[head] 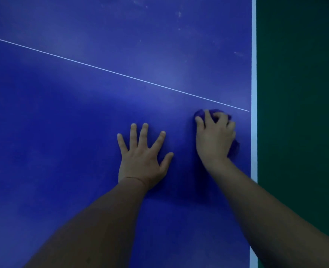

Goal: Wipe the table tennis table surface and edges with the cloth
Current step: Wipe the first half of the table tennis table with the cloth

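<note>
While the left hand [143, 155] lies flat, fingers spread, on the blue table [82, 132], the right hand [215, 135] grips a bunched purple cloth [235, 147] against the surface, just beside the white edge band [254, 74], below the thin white line [121, 74]; green floor [299, 113] beyond

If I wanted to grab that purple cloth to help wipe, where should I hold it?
Take the cloth from above, palm down on its bunched middle, as the right hand does, fingers curled into the folds. It lies crumpled and low on the table beside the white edge stripe, so no side offers a handle.
</note>
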